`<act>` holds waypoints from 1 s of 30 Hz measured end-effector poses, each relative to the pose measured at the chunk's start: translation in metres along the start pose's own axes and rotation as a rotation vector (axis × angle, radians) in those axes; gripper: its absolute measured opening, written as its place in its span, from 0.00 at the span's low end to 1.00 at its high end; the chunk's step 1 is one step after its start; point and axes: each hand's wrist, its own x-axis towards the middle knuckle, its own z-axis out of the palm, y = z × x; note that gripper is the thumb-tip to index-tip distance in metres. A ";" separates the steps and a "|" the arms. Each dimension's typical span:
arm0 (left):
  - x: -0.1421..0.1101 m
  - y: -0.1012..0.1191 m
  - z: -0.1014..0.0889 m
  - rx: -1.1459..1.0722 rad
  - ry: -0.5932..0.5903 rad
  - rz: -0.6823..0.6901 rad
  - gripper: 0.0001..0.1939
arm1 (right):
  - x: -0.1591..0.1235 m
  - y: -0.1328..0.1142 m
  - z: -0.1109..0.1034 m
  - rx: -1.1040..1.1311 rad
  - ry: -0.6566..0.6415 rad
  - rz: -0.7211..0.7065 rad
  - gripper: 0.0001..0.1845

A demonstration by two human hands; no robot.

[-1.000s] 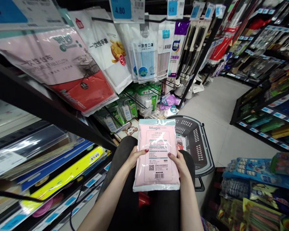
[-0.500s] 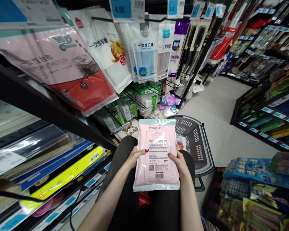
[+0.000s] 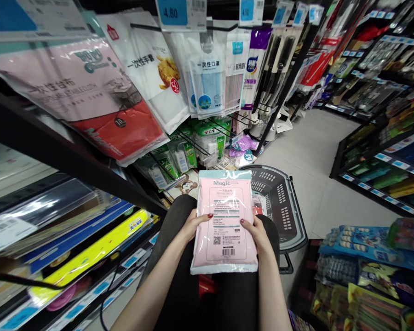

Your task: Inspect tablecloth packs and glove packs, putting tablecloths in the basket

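A pink plastic pack of disposable tablecloths (image 3: 226,248) rests over my knees, its printed back with a barcode facing me. My left hand (image 3: 192,224) grips its left edge, thumb on top and fingers hidden beneath. On the opposite edge, my right hand (image 3: 257,232) holds it the same way. Just beyond my right knee stands a dark grey shopping basket (image 3: 284,207) with slotted walls; part of a red and white package (image 3: 258,204) shows inside it. A similar pink and red tablecloth pack (image 3: 86,92) hangs on the rack at the upper left.
Packs of disposable gloves (image 3: 155,69) and face masks (image 3: 209,73) hang ahead on hooks. Green and white packages (image 3: 210,138) hang lower. Stationery shelves (image 3: 89,248) are close on my left. Snack bags (image 3: 369,262) lie at the lower right. Grey tiled floor (image 3: 307,151) runs between the racks.
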 end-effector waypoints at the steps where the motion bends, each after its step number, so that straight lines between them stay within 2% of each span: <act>1: 0.000 0.000 0.000 0.000 -0.001 0.001 0.25 | 0.000 0.000 0.000 -0.001 0.001 -0.001 0.20; 14: 0.000 -0.001 -0.002 -0.012 -0.006 -0.001 0.28 | 0.000 0.000 0.000 0.026 -0.014 -0.004 0.18; 30: 0.001 0.000 -0.001 -0.008 -0.010 -0.009 0.25 | 0.002 0.005 -0.003 0.026 -0.022 -0.017 0.15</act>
